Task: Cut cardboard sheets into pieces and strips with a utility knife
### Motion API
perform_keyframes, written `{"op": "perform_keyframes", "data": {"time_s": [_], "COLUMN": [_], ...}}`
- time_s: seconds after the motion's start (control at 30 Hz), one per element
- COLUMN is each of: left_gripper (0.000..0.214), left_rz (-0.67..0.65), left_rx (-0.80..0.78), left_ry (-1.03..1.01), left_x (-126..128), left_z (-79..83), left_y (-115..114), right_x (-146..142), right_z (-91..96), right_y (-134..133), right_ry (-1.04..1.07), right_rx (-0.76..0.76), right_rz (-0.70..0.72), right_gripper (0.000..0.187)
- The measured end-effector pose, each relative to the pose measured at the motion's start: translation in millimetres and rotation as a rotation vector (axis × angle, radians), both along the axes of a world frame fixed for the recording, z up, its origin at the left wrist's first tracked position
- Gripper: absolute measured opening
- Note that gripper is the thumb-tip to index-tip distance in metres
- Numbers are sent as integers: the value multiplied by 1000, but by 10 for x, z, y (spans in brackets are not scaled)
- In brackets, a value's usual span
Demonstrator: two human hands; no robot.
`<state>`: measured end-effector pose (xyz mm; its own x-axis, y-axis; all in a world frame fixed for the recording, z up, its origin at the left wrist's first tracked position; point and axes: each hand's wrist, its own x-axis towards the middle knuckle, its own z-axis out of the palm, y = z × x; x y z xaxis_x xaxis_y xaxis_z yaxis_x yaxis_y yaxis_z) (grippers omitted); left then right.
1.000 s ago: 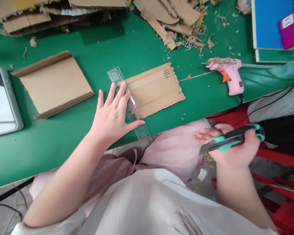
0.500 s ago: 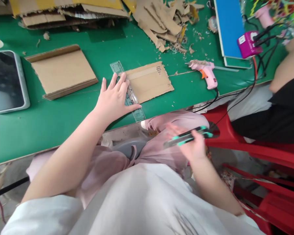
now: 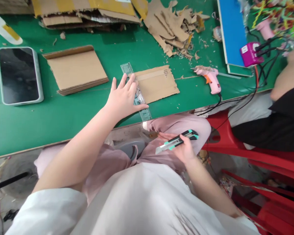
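Observation:
My left hand (image 3: 123,96) lies with its fingers spread, pressing a clear plastic ruler (image 3: 145,114) against the green table. The ruler lies across the left end of a flat rectangular cardboard piece (image 3: 159,83), which has dark printed marks at its upper right corner. Over my lap, my right hand (image 3: 183,150) is closed around a black and teal utility knife (image 3: 178,139). Its blade is out and points to the left, below the table's edge. The palm is turned upward and the thumb rests on the knife's body.
A stack of cut cardboard (image 3: 79,70) and a phone (image 3: 19,76) lie to the left. Cardboard scraps (image 3: 171,29) are heaped at the back. On the right are a pink glue gun (image 3: 212,80), a blue board (image 3: 234,32), a magenta plug adapter (image 3: 251,54) with cables, and another person's arm (image 3: 290,70).
My right hand has moved slightly left and down with the utility knife, which now shows sharply. My left hand stays on the ruler; the whole view has shifted.

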<state>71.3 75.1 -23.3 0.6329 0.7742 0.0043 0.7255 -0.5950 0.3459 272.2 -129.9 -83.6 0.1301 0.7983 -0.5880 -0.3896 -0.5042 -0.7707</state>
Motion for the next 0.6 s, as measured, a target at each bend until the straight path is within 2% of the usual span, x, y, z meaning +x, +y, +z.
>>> {"op": "perform_keyframes", "data": {"time_s": [0.07,0.13,0.2,0.27,0.33,0.43,0.5,0.6], "left_gripper": [79,80,80,80,81,82,82,83], "left_rz": [1,2,4,7,5,3,9,15], "left_rx": [0,2,10,24,37,56,69,80], "left_ry": [-6,-7,-1,9,22,43,51,56], "left_x": [3,4,3,0,-5,-11,-12,-12], "left_z": [-3,-10,-18,-23,-21,-10,-5,-3], "left_y": [-2,-5,-9,-13,-16,-20,-22,-22], "right_x": [100,139,114,81,89,144,139,17], "right_z": [35,17,1,56,206,516,687,804], "right_y": [-11,0,29,80,168,400,624,1029], "right_ry": [-40,-130,-281,-428,-508,-539,-570,-636], "right_rx": [-44,-38,96,317,493,540,580,684], "right_rz": [40,9,-116,-271,-400,-490,-532,-479], "right_gripper": [45,40,35,36,41,49,44,26]}}
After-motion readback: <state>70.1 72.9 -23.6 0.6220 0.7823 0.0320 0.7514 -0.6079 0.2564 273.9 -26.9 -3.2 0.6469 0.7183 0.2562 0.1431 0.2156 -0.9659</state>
